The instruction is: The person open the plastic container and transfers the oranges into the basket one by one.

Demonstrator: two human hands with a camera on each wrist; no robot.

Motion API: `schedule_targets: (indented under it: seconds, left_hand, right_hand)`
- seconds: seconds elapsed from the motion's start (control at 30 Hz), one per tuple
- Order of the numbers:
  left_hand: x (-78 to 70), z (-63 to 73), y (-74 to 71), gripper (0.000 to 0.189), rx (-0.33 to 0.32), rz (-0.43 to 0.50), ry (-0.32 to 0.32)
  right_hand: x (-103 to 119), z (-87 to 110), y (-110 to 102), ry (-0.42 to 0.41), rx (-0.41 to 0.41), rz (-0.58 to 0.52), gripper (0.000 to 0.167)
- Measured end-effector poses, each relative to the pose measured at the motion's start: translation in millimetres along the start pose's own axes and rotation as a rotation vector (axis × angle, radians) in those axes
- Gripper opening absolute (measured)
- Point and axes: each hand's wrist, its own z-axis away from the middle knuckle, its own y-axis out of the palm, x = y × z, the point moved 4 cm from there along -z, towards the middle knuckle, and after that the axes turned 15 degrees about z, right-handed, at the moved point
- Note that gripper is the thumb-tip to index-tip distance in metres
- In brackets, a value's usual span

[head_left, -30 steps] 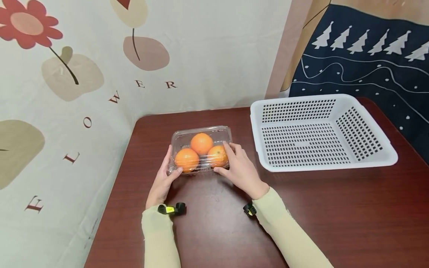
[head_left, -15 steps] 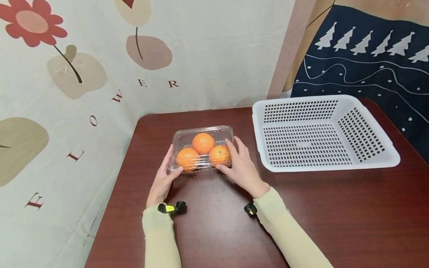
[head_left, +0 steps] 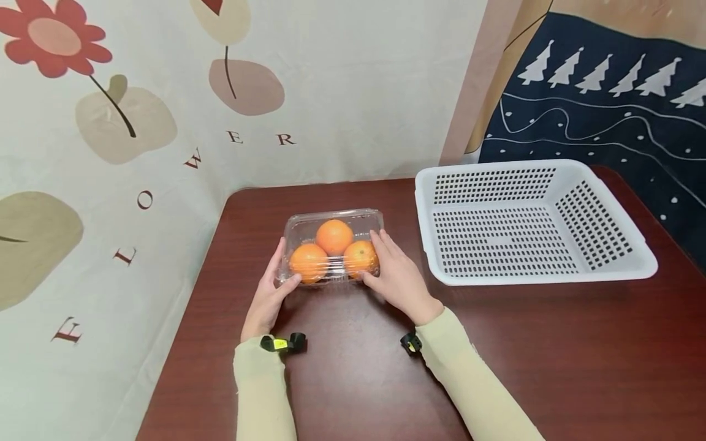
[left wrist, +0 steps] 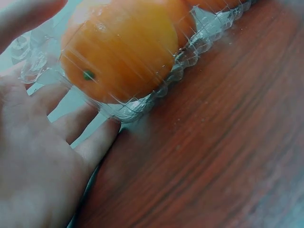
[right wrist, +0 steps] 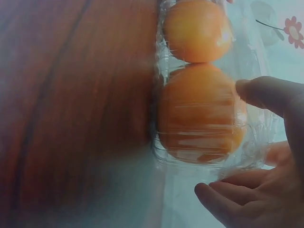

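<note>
In the head view, a clear plastic clamshell box [head_left: 333,214] with three oranges inside sits on the table. One orange [head_left: 334,237] lies at the back; the others, a left orange [head_left: 309,262] and a right orange [head_left: 361,258], lie in front. My left hand [head_left: 267,297] holds the box's left end, thumb at the front corner and fingers along the side wall. At the right end, my right hand [head_left: 401,282] grips the box, its thumb [right wrist: 266,90] against the front and its fingers at the end wall. The lid lies over the oranges.
A white perforated plastic basket [head_left: 535,280] stands on the table to the right of the box. The dark red-brown wooden table [head_left: 353,380] ends at a pale printed cloth [head_left: 353,92] behind and to the left. A navy cloth with white trees [head_left: 584,116] hangs at the right.
My right hand's fingers have drawn together along the box's right end, and its thumb has shifted slightly right. The left hand and the box stay nearly in place.
</note>
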Motion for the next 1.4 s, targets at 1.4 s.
schedule_targets:
  seconds: [1.4]
  left_hand:
    - [3.1, 2.0, 2.1, 0.074, 0.056, -0.075, 0.019]
  right_hand:
    - [6.8, 1.9, -6.0, -0.082, -0.139, 0.195, 0.062]
